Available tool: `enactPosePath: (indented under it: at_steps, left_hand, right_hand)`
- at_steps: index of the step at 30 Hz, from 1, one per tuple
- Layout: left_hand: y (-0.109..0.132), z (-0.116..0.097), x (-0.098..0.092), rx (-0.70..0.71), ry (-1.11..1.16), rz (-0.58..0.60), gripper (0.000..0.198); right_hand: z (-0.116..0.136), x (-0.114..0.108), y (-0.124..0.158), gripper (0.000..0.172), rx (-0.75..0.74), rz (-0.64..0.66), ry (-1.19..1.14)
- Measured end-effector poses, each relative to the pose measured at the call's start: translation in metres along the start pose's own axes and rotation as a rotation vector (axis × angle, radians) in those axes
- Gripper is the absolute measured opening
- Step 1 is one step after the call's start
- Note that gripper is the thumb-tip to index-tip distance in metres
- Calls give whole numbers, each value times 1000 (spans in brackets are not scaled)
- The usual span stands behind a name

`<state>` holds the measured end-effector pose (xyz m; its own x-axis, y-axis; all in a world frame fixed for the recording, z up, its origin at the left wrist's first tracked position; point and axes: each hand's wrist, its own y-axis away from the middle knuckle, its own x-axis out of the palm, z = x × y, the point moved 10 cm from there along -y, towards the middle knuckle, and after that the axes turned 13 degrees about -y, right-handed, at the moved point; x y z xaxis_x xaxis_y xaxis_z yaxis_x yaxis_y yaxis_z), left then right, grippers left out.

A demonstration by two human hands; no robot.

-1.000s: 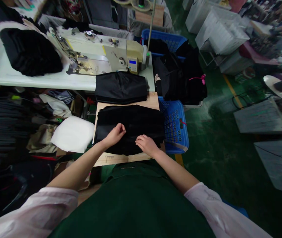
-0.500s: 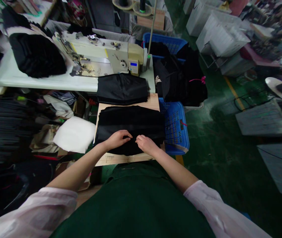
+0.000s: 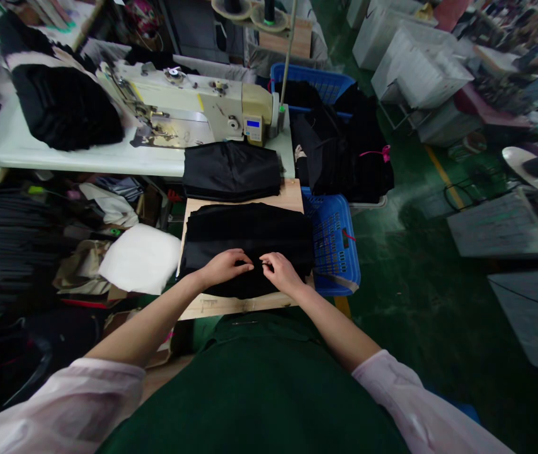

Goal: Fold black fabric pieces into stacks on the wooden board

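Note:
A stack of black fabric pieces lies on a small wooden board in front of me. My left hand rests on the near part of the stack with its fingers curled and pinched on the top black piece. My right hand is beside it, fingertips nearly touching the left, also pinched on the cloth. A second folded black pile sits just beyond the board, at the edge of the sewing table.
A cream sewing machine stands on the white table, with a black bundle at its left. Blue baskets with dark cloth stand to the right. White padding and clutter lie at the left. Green floor is at the right.
My left hand slid right and toward me along the top piece until it met my right hand. The right hand shifted slightly toward the middle. The stack stayed put.

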<state>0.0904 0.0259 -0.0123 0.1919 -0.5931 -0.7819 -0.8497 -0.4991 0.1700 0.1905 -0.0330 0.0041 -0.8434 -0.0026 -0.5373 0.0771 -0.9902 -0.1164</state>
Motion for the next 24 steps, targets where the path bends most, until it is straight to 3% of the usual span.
enactPosePath:
  at_steps: [5,10,14,16,19,24]
  left_hand:
    - [-4,-9,0,-58,-226,-43,23]
    - [-8,-9,8,-55,-335,11,22]
    - [-7,-5,5,13,-300,-49,20]
    - [-4,-4,-3,32,-238,-120,25]
    - [3,-12,-16,111,-226,-220,28]
    - [16,-48,-23,354,-441,-263,26]
  right_hand:
    - [4,-3,-2,11,-9,-55,24]
    - [4,-4,-4,16,-10,-89,36]
    - [12,-12,4,19,-63,-160,142]
    - [22,-7,13,21,-154,-132,227]
    - [26,16,26,23,-262,29,291]
    - [-3,28,32,23,-110,44,379]
